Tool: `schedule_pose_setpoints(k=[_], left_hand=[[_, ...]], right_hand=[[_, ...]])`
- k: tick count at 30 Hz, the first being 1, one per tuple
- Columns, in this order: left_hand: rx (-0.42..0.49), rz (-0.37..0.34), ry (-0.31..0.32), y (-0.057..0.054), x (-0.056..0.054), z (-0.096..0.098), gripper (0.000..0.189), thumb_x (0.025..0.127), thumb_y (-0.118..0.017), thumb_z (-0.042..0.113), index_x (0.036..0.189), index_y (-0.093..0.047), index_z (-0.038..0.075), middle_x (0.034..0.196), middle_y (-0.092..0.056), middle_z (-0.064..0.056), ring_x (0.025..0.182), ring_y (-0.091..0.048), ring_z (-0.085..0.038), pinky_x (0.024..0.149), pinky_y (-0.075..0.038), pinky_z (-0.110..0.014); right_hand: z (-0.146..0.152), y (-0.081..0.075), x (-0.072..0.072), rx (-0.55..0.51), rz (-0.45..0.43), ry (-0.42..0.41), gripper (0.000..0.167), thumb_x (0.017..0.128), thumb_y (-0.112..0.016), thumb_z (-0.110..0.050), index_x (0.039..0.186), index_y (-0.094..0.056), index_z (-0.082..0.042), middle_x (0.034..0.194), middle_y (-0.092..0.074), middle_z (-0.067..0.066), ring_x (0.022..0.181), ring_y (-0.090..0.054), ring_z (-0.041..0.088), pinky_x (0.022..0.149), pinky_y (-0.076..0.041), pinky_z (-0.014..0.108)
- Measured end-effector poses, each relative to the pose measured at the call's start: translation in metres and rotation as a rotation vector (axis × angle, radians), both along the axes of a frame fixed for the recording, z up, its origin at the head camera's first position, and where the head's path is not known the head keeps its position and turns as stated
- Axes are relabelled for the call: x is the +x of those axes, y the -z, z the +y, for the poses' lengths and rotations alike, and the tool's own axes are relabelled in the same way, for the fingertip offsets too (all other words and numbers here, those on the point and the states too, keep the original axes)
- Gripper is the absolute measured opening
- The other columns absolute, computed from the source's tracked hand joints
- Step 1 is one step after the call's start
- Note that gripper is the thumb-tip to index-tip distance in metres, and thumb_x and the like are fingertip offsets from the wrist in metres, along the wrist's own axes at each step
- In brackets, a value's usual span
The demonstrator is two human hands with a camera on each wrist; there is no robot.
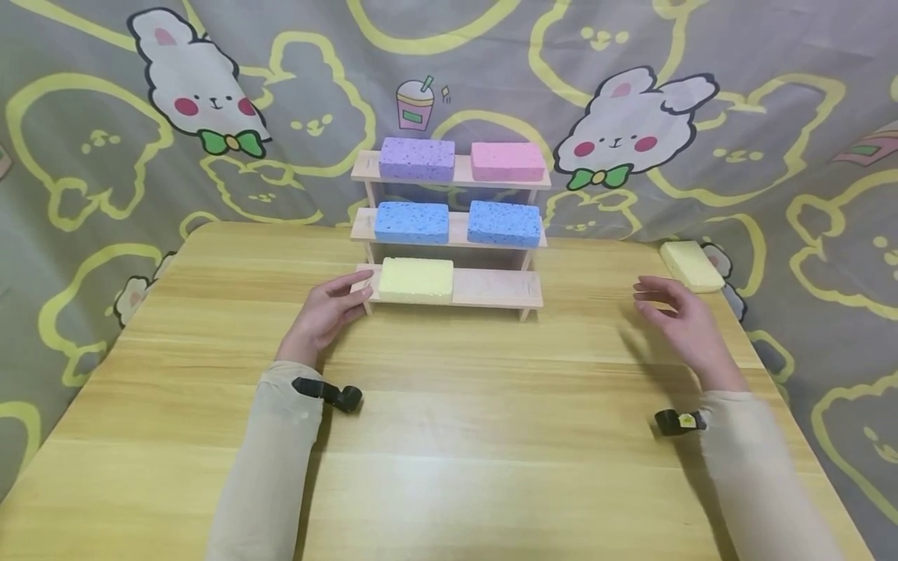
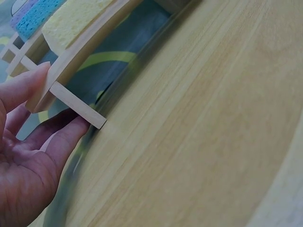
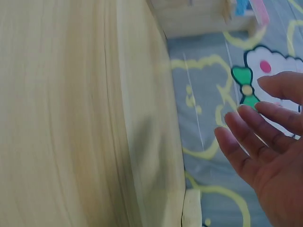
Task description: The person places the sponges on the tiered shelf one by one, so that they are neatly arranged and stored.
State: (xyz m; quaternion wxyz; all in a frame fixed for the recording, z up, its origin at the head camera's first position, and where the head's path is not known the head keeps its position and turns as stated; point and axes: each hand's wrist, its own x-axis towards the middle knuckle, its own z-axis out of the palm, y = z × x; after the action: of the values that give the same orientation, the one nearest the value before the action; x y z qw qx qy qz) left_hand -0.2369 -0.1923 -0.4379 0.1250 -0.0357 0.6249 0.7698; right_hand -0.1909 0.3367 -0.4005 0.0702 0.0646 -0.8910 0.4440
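A three-tier wooden rack stands at the back of the table. My left hand holds the left end of its lowest tier; in the left wrist view a digit lies at the board's end and other fingers reach the front leg. A yellow sponge lies on that tier beside the hand, with bare board to its right. My right hand is held over the table with loosely bent fingers and nothing in them. Just beyond it, another yellow sponge lies at the table's back right corner.
Two blue sponges, left and right, sit on the middle tier. On the top tier are a purple sponge and a pink sponge. A patterned curtain hangs behind the wooden table.
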Motion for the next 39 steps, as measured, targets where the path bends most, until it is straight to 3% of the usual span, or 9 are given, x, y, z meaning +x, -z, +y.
schedule_pose_setpoints(k=[11, 16, 19, 22, 24, 26, 34, 39], left_hand=[[0.003, -0.006, -0.014, -0.001, 0.002, 0.0, 0.048, 0.097, -0.061, 0.002, 0.143, -0.048, 0.001, 0.152, -0.034, -0.013, 0.119, -0.053, -0.024, 0.098, -0.048, -0.033], [0.022, -0.007, -0.02, 0.001, 0.002, 0.0, 0.046, 0.096, -0.062, 0.001, 0.141, -0.051, 0.002, 0.154, -0.033, -0.012, 0.117, -0.055, -0.022, 0.099, -0.047, -0.035], [0.019, -0.001, -0.01, 0.001, 0.002, -0.001, 0.048, 0.096, -0.063, 0.002, 0.141, -0.05, 0.001, 0.156, -0.03, -0.012, 0.118, -0.054, -0.022, 0.1, -0.046, -0.036], [0.015, 0.001, -0.008, 0.0, 0.002, 0.0, 0.049, 0.096, -0.062, 0.002, 0.143, -0.048, 0.0, 0.157, -0.029, -0.012, 0.119, -0.053, -0.022, 0.1, -0.046, -0.035], [0.01, 0.001, -0.003, -0.001, 0.002, 0.0, 0.05, 0.097, -0.061, 0.002, 0.144, -0.046, -0.001, 0.157, -0.029, -0.011, 0.12, -0.052, -0.023, 0.101, -0.046, -0.035], [0.008, 0.0, -0.002, -0.002, 0.002, 0.0, 0.05, 0.097, -0.06, 0.002, 0.144, -0.045, -0.002, 0.157, -0.029, -0.011, 0.121, -0.052, -0.023, 0.102, -0.045, -0.036], [0.005, 0.002, -0.016, -0.002, 0.002, 0.0, 0.048, 0.097, -0.061, 0.003, 0.143, -0.048, 0.0, 0.155, -0.031, -0.012, 0.12, -0.052, -0.023, 0.1, -0.046, -0.035], [0.003, 0.004, -0.017, -0.001, 0.003, 0.0, 0.048, 0.096, -0.064, 0.005, 0.142, -0.051, 0.002, 0.155, -0.032, -0.013, 0.118, -0.054, -0.022, 0.099, -0.047, -0.034]], right_hand=[[0.029, -0.002, 0.004, 0.077, 0.049, 0.118, 0.043, 0.097, -0.065, -0.018, 0.133, -0.054, 0.004, 0.128, -0.055, 0.013, 0.11, -0.051, 0.001, 0.083, -0.042, 0.004], [0.039, -0.004, 0.001, 0.066, 0.039, 0.176, 0.048, 0.096, -0.066, -0.02, 0.134, -0.053, 0.005, 0.127, -0.053, 0.01, 0.113, -0.051, 0.005, 0.085, -0.043, 0.006], [0.045, -0.003, -0.001, 0.079, 0.015, 0.202, 0.052, 0.096, -0.065, -0.023, 0.139, -0.05, 0.004, 0.13, -0.046, 0.012, 0.121, -0.049, 0.02, 0.097, -0.043, 0.016], [0.051, -0.002, -0.004, 0.097, -0.024, 0.226, 0.059, 0.097, -0.063, -0.028, 0.144, -0.044, 0.003, 0.137, -0.038, 0.021, 0.13, -0.039, 0.039, 0.11, -0.036, 0.04], [0.056, -0.002, -0.006, 0.106, -0.049, 0.241, 0.065, 0.097, -0.062, -0.032, 0.147, -0.039, 0.003, 0.144, -0.031, 0.027, 0.131, -0.033, 0.049, 0.11, -0.03, 0.056], [0.059, -0.002, -0.009, 0.114, -0.065, 0.251, 0.069, 0.097, -0.061, -0.036, 0.149, -0.035, 0.002, 0.148, -0.026, 0.031, 0.132, -0.027, 0.054, 0.108, -0.024, 0.065], [0.074, 0.001, -0.02, 0.156, -0.131, 0.269, 0.085, 0.096, -0.06, -0.047, 0.152, -0.024, 0.005, 0.154, -0.012, 0.034, 0.139, -0.01, 0.054, 0.111, -0.01, 0.067], [0.081, 0.003, -0.03, 0.112, -0.175, 0.28, 0.089, 0.096, -0.058, -0.049, 0.152, -0.017, 0.007, 0.155, -0.01, 0.035, 0.139, -0.008, 0.054, 0.112, -0.009, 0.065]])
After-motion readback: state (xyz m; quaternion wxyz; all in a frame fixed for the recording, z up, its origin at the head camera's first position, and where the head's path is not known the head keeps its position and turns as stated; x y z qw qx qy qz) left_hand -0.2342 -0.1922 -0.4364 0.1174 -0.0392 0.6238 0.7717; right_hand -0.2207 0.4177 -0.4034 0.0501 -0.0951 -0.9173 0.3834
